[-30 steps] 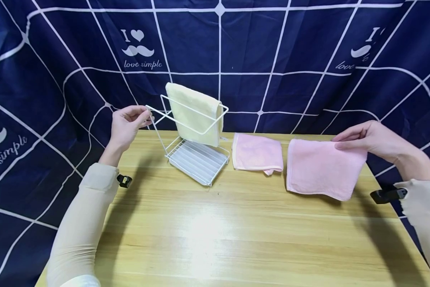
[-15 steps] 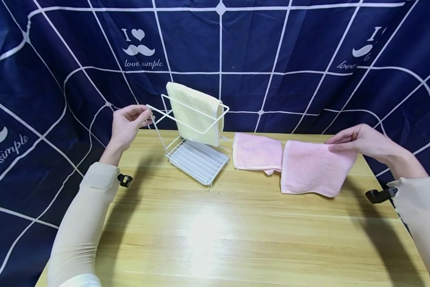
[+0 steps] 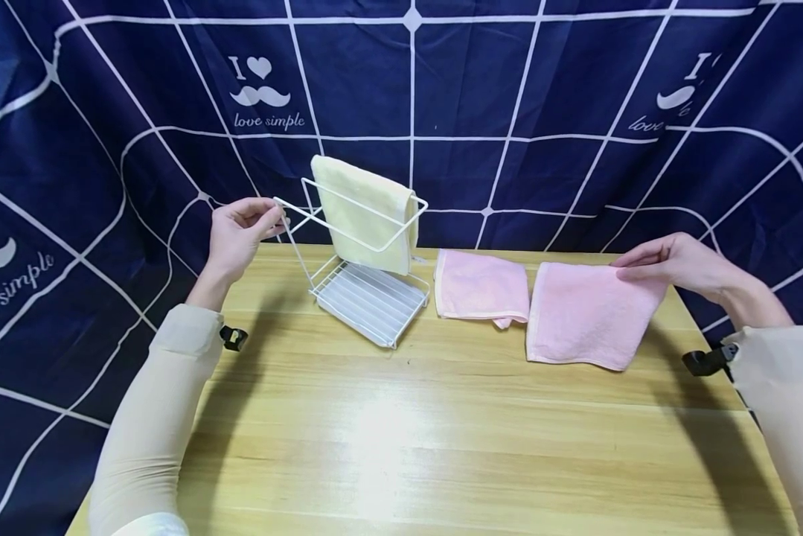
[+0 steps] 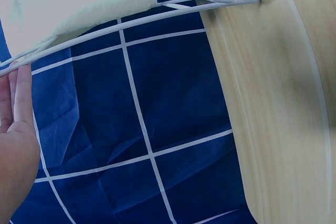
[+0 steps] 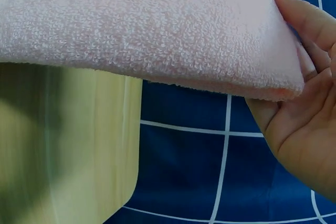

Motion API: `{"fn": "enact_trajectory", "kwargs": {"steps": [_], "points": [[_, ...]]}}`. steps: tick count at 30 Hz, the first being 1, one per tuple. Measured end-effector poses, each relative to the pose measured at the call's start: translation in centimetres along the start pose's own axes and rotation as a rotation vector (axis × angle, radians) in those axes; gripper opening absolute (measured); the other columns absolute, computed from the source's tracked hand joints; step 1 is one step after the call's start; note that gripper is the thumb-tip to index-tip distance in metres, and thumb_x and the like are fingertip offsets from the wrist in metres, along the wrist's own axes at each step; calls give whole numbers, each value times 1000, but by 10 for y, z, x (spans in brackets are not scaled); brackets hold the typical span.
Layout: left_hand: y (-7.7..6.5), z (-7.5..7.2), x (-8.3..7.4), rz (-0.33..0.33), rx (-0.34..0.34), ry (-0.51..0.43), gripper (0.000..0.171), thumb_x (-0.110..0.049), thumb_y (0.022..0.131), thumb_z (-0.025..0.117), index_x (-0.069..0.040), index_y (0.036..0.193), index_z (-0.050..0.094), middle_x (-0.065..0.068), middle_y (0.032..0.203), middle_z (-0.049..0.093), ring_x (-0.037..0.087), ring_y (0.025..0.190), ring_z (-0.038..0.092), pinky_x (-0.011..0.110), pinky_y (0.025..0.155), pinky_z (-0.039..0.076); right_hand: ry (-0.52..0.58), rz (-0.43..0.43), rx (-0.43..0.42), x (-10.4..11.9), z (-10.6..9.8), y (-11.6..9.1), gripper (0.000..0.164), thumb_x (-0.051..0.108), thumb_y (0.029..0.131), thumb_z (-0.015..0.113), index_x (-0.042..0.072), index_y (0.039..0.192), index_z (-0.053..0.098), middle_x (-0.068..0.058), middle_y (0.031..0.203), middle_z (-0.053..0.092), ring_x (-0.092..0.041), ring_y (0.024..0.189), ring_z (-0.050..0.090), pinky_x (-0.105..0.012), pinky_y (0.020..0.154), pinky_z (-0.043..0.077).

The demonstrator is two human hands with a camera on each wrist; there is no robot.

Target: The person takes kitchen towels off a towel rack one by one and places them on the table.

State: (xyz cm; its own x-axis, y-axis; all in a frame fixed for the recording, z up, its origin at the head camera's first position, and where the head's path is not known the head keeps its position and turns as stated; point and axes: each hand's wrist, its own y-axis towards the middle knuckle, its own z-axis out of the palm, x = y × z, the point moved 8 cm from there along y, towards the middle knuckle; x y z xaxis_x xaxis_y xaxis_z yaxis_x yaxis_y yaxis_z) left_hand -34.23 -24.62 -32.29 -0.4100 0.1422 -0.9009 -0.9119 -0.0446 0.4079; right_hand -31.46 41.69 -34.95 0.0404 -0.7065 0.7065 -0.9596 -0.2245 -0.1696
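My left hand [image 3: 243, 231] pinches the upper left corner of a white wire rack [image 3: 354, 242] that stands near the table's back edge. A folded pale yellow towel [image 3: 361, 208] hangs in the rack's upper frame, above a slatted white tray [image 3: 370, 301]. On the right, my right hand [image 3: 682, 268] pinches the upper right corner of a folded pink towel [image 3: 589, 316]. In the right wrist view, thumb and fingers clasp the edge of its looped cloth. A smaller folded pink towel [image 3: 481, 286] lies flat between the rack and the held towel.
The wooden table [image 3: 408, 439] stretches toward me in front of the rack and towels. A dark blue cloth with white grid lines [image 3: 468, 89] hangs behind and to both sides. Black camera straps [image 3: 232, 337] sit at the wrists.
The right hand has shifted a little left with the pink towel, bringing it next to the smaller pink one. The left hand and the rack have stayed in place.
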Motion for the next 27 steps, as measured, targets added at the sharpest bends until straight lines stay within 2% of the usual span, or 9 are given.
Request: {"fn": "enact_trajectory", "kwargs": {"steps": [6, 10, 18, 24, 27], "points": [[0, 0, 0, 1, 0, -3, 27, 14, 95, 67, -10, 88, 77, -3, 80, 79, 7, 72, 76, 20, 73, 68, 0, 29, -5, -12, -5, 12, 18, 10, 97, 76, 7, 114, 81, 21, 88, 80, 4, 77, 69, -18, 66, 58], [0, 0, 0, 2, 0, -5, 27, 13, 95, 68, -11, 88, 77, -3, 81, 79, 7, 72, 76, 20, 73, 68, 12, 34, 9, -16, -5, 21, 19, 11, 98, 75, 8, 117, 80, 21, 90, 80, 2, 77, 71, -20, 65, 61], [0, 0, 0, 1, -4, 0, 27, 13, 95, 68, -11, 88, 77, -4, 80, 78, 7, 73, 76, 20, 74, 68, 0, 60, -26, -27, -5, 43, 20, 17, 98, 77, 12, 117, 81, 25, 87, 79, 4, 78, 70, -18, 66, 60], [0, 0, 0, -1, -10, 4, 28, 13, 95, 68, -12, 88, 77, -4, 79, 78, 7, 73, 76, 20, 74, 68, -10, 70, -91, -38, -2, 61, 22, 23, 97, 78, 12, 116, 82, 31, 83, 76, 10, 80, 67, -11, 69, 56], [0, 0, 0, 1, -11, 7, 28, 13, 95, 68, -12, 88, 77, -4, 79, 78, 7, 73, 76, 21, 74, 68, -18, 67, -121, -42, -1, 67, 21, 27, 97, 79, 16, 115, 83, 35, 81, 74, 13, 81, 65, -8, 70, 53]]}}
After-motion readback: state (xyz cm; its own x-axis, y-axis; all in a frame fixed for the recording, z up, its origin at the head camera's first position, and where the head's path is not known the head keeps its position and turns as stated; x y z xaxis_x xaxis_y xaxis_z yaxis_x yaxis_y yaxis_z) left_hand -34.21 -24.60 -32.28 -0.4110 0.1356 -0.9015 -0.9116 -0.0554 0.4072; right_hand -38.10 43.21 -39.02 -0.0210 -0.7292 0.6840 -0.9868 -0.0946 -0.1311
